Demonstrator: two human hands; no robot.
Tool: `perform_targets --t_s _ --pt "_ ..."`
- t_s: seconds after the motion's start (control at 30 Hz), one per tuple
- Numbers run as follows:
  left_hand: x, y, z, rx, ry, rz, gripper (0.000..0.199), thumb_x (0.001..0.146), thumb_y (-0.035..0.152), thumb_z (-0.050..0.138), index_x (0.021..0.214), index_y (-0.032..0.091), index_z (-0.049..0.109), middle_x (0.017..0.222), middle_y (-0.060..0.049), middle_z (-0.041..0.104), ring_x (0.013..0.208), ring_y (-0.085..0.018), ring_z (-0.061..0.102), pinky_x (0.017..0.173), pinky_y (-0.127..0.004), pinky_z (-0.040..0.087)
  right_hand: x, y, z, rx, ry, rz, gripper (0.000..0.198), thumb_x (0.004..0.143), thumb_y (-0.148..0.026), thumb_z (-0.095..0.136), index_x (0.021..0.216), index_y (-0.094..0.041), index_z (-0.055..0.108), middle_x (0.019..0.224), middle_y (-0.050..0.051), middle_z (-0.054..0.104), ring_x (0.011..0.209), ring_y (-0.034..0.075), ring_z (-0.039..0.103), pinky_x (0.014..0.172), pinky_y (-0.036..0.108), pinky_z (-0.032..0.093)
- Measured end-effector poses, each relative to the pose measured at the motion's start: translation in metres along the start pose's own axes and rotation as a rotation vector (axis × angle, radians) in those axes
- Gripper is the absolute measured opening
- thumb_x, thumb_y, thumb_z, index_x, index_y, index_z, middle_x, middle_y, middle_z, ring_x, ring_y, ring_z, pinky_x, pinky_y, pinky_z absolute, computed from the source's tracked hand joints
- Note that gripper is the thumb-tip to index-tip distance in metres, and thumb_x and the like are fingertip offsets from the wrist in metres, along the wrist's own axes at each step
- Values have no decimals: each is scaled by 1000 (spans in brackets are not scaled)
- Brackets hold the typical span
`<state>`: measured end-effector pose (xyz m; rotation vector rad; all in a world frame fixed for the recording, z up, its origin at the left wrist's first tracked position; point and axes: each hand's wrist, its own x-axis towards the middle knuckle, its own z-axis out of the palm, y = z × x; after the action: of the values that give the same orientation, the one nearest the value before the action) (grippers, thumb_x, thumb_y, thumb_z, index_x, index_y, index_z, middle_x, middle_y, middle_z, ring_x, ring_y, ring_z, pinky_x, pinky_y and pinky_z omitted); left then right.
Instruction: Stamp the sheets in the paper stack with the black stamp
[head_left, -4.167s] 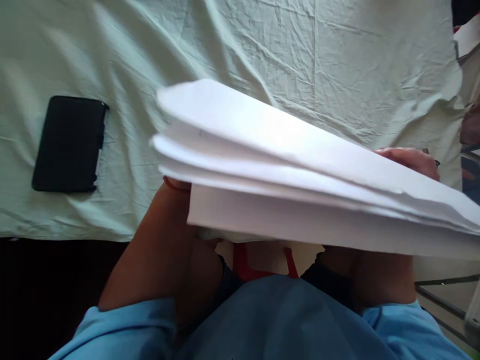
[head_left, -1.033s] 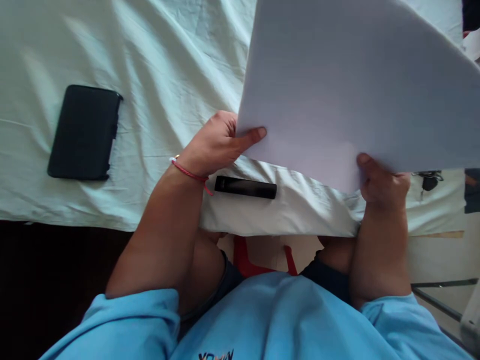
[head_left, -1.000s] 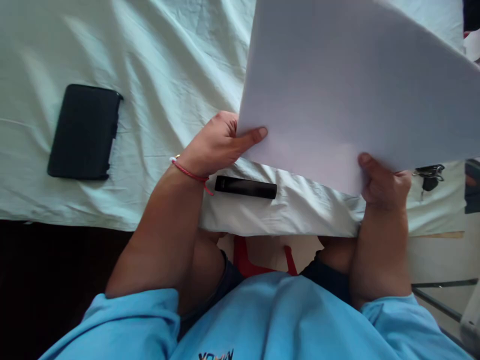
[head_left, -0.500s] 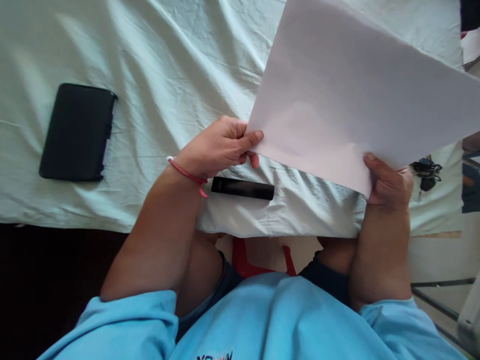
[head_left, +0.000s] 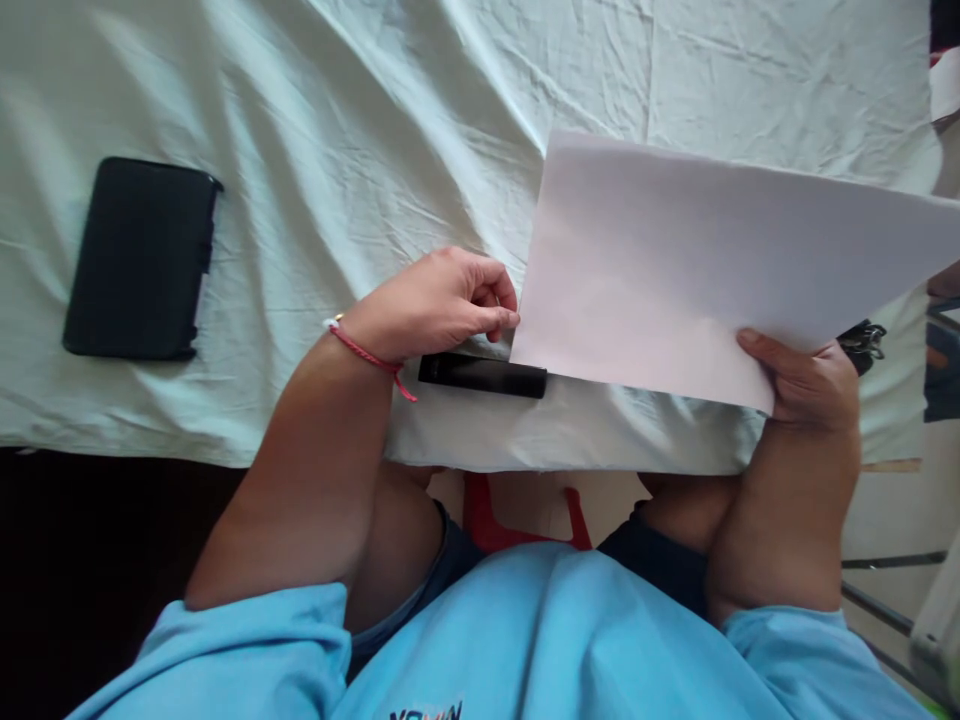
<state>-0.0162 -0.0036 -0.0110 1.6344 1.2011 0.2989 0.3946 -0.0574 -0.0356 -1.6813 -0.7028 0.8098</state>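
My right hand [head_left: 814, 385] grips a white sheet of paper [head_left: 675, 260] at its near right corner, thumb on top and fingers underneath. The paper is tilted over the cloth and curves up at its right end. My left hand [head_left: 457, 300], with a red string bracelet on the wrist, has its fingers curled in and thumb close to the index finger. Its fingertips are right at the paper's left edge, not over it. Just below that hand lies a slim black bar-shaped object [head_left: 484, 376], its right end meeting the paper's near corner in view.
A pale green cloth [head_left: 337, 120] with wrinkles covers the table. At the left lies a flat black case [head_left: 139, 260] with notched right edge. A bunch of keys [head_left: 870, 342] shows partly behind my right hand. Red plastic [head_left: 487, 515] is visible below the table edge.
The paper has come down and nearer to me, levelling out. My left hand has let go of its left corner and curled its fingers. My right hand has shifted slightly right, still gripping.
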Motion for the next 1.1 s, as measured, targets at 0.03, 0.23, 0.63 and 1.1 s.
perform_targets --t_s 0.03,0.23,0.63,1.1 --pt "0 1 0 23 -4 -4 19 88 40 79 92 22 83 80 -3 82 73 -22 72 64 -30 46 0 0 -2 -15 -7 9 65 29 -27 111 83 -22 75 99 8 84 100 29 81 91 44 76" --pt "-6 3 -7 -3 -5 106 26 95 50 81 96 24 84 88 -3 80 80 -22 68 73 -33 49 3 2 -14 -67 -27 39 65 28 -29 113 82 -24 79 99 5 87 87 25 80 73 38 74" --pt "-9 10 -12 260 -396 281 32 96 46 82 118 24 88 114 -7 83 101 -27 74 89 -32 54 3 1 -18 -88 -70 65 66 32 -29 114 92 -21 87 107 8 89 89 25 81 74 38 74" --pt "-8 6 -13 144 -204 172 36 98 51 79 120 26 93 107 -5 85 94 -23 75 81 -30 53 5 4 -14 -82 -41 39 69 28 -32 114 90 -20 88 105 10 89 86 25 80 72 38 74"
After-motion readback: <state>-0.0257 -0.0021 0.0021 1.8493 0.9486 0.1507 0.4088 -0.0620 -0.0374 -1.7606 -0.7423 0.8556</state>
